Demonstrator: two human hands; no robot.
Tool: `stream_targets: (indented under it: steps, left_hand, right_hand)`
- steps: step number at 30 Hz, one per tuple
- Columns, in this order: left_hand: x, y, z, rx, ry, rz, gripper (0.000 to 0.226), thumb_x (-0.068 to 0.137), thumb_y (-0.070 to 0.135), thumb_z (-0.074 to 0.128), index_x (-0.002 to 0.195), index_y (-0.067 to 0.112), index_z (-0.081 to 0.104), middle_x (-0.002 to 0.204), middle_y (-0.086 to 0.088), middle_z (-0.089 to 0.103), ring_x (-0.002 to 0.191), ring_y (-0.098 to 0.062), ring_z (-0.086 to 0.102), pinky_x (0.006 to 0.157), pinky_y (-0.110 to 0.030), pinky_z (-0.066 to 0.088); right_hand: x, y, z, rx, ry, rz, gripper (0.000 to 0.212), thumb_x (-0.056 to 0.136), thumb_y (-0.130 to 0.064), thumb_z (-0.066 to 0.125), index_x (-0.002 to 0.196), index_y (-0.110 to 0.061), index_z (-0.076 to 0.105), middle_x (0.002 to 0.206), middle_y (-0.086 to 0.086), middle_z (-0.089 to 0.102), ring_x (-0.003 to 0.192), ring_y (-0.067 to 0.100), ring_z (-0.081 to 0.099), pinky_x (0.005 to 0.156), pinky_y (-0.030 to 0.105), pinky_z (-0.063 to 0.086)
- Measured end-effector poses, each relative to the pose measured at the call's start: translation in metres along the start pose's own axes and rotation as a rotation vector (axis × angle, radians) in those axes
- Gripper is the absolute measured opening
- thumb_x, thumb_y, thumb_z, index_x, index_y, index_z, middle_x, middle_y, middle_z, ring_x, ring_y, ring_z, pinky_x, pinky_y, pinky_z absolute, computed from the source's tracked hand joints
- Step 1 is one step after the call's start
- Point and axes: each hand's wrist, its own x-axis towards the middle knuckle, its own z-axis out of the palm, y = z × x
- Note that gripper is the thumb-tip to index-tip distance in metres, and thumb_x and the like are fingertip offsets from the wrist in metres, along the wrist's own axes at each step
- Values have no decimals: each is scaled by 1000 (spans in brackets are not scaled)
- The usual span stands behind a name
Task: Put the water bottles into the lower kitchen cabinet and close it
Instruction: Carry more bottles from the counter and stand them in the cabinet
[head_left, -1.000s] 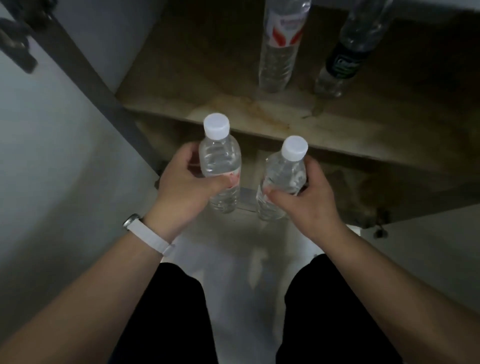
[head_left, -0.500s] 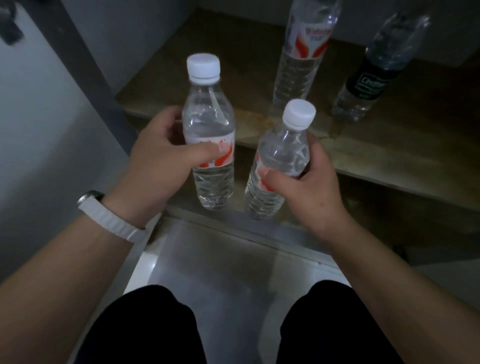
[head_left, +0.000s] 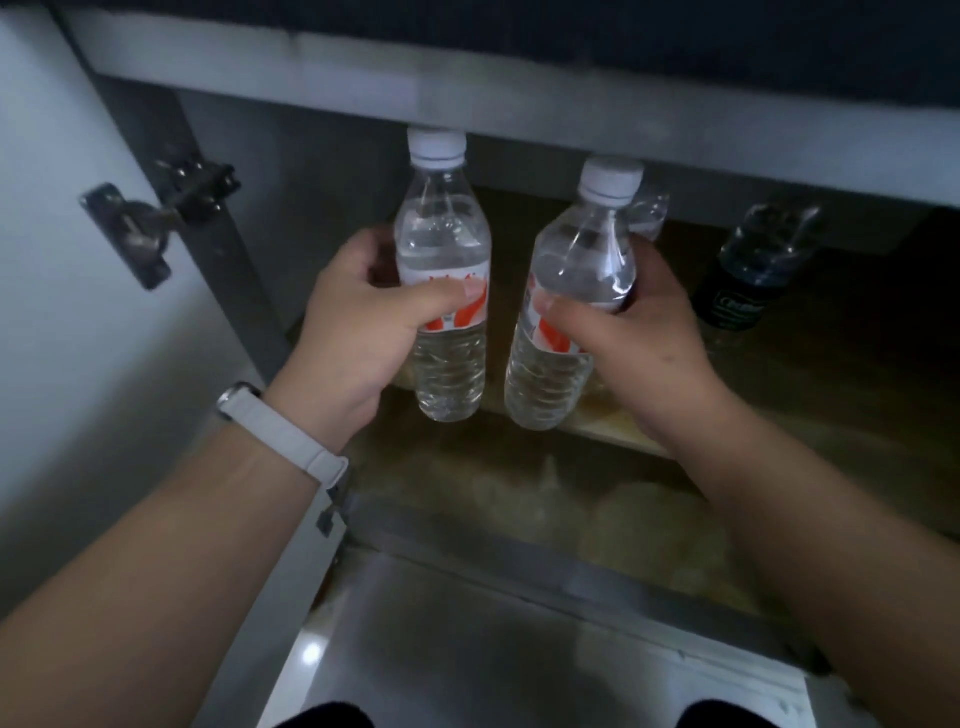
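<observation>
I hold two clear water bottles with white caps and red-and-white labels upright in front of the open lower cabinet. My left hand (head_left: 358, 332) grips the left bottle (head_left: 441, 244) round its label. My right hand (head_left: 639, 343) grips the right bottle (head_left: 582, 260) the same way. Both bottles hang above the front edge of the brown cabinet shelf (head_left: 831, 395), their caps near the cabinet's grey top rail (head_left: 519, 98). Two more bottles stand deeper on the shelf: a dark-labelled bottle (head_left: 748, 275) at the right, and a clear bottle (head_left: 649, 213) mostly hidden behind the right one.
The white cabinet door (head_left: 67, 312) stands open at the left, with a metal hinge (head_left: 156, 223) on its inner face. The stained cabinet floor (head_left: 571, 509) lies below the shelf. A shiny floor (head_left: 467, 649) runs up to the cabinet's threshold.
Both hands have lifted the two bottles up and forward toward the cabinet shelf. My view has tilted up, so the top rail and door hinge now show.
</observation>
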Motion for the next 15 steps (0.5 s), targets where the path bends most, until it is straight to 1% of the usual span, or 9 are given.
stream_targets:
  steps: [2, 4, 6, 7, 9, 12, 15]
  left_hand:
    - [7, 2, 1, -12, 16, 5, 56, 72, 21, 88, 121, 29, 63, 106, 12, 76, 97, -8, 73, 89, -37, 59]
    - [14, 2, 1, 1, 24, 6, 55, 73, 23, 88, 121, 32, 63, 107, 14, 75, 97, -6, 72, 91, -37, 59]
    - [21, 1, 1, 8, 41, 5, 57, 73, 24, 88, 123, 31, 63, 109, 14, 74, 100, -7, 71, 93, -40, 57]
    - [25, -1, 1, 7, 48, -2, 59, 73, 24, 88, 125, 30, 62, 110, 13, 74, 102, -9, 71, 95, -41, 56]
    - [31, -7, 1, 6, 60, -23, 62, 73, 26, 88, 129, 29, 61, 114, 13, 73, 106, -12, 69, 98, -44, 55]
    - [36, -16, 2, 32, 74, -25, 71, 69, 33, 90, 133, 30, 60, 119, 11, 71, 111, -15, 68, 99, -47, 54]
    - [37, -24, 4, 37, 58, -9, 72, 68, 35, 90, 134, 31, 59, 122, 11, 71, 113, -16, 68, 99, -48, 54]
  right_hand:
    - [11, -1, 4, -10, 20, 10, 46, 74, -31, 82, 112, -41, 57, 100, -21, 67, 87, -10, 64, 71, 13, 50]
    - [21, 0, 9, -17, 34, 25, 53, 73, -33, 83, 119, -38, 57, 103, -20, 67, 91, -7, 63, 76, 18, 51]
    - [29, 1, 15, -20, 27, 24, 61, 73, -34, 83, 127, -35, 55, 108, -19, 66, 95, -6, 62, 79, 20, 51]
    - [32, 2, 17, -20, 19, 22, 62, 74, -34, 83, 129, -34, 53, 109, -19, 65, 96, -6, 61, 79, 19, 50]
    - [38, 4, 22, -18, 19, 19, 59, 76, -35, 81, 127, -36, 51, 105, -23, 62, 94, -9, 58, 77, 16, 47]
    - [45, 6, 27, -35, 18, 10, 57, 77, -35, 81, 124, -39, 49, 103, -25, 59, 100, -4, 57, 84, 20, 47]
    - [45, 11, 29, -40, 3, 0, 63, 77, -35, 81, 130, -38, 47, 105, -25, 58, 94, -11, 53, 77, 13, 42]
